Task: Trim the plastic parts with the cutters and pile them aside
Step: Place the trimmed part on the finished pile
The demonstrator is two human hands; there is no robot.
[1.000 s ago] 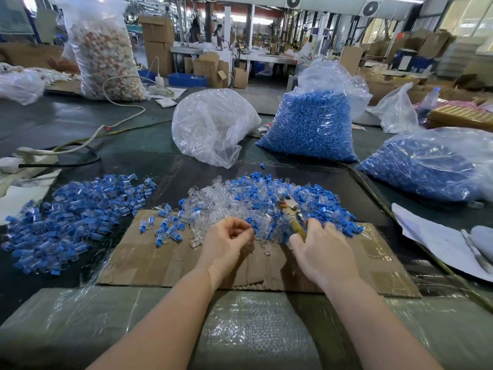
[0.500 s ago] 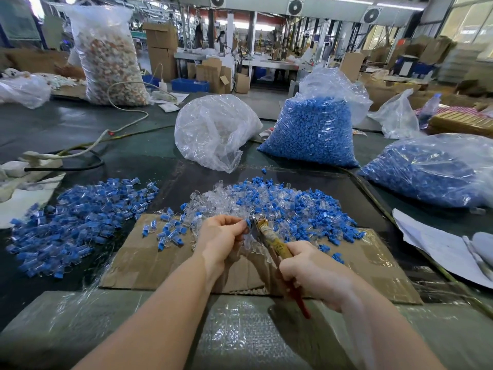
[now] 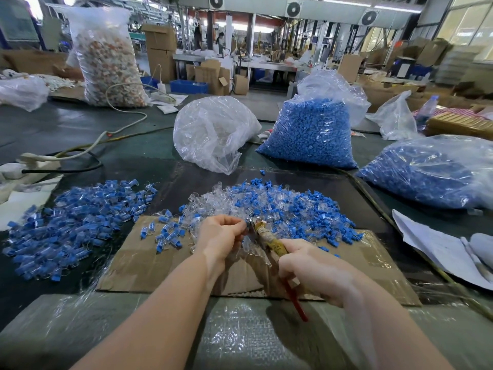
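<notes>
A heap of clear and blue plastic parts [image 3: 277,209] lies on the far edge of a cardboard sheet [image 3: 149,265]. My left hand [image 3: 220,240] pinches a small clear part at its fingertips, mostly hidden by the fingers. My right hand [image 3: 317,271] grips the cutters [image 3: 269,243] by their taped yellow and red handles, with the metal jaws right against the pinched part. A second pile of blue and clear parts [image 3: 72,225] is spread on the dark table at the left.
A clear bag [image 3: 213,132] and two bags of blue parts [image 3: 312,132] [image 3: 429,172] stand beyond the heap. White paper [image 3: 437,249] lies at the right, a cable and power strip [image 3: 34,161] at the left. Bubble wrap [image 3: 234,332] covers the near edge.
My right hand drew back from the heap, lifting the cutters and bringing their jaws to my left fingertips. My left hand rose slightly with the part pinched.
</notes>
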